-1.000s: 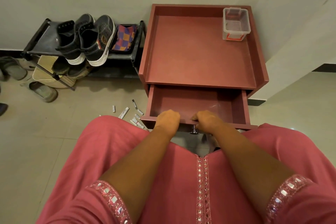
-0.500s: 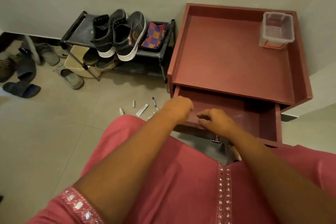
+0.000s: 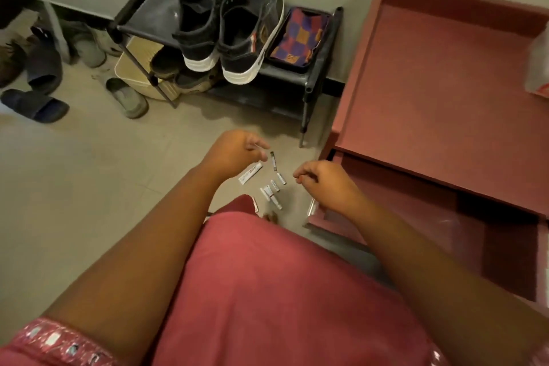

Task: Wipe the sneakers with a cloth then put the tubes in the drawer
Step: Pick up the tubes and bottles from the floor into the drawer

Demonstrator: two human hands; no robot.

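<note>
Tubes (image 3: pixel 271 184) on floor: light, small, likely slippery; best pinched mid-body. Left hand (image 3: pixel 234 151) and right hand (image 3: pixel 319 181) loosely curled, holding nothing

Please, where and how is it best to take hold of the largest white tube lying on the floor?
Probably at its middle, pinching across the long sides from above. The largest white tube with red print lies flat on the grey tiled floor, slanted, apart from the smaller tubes. The left hand hovers right beside its upper end, so it is nearest.
</note>
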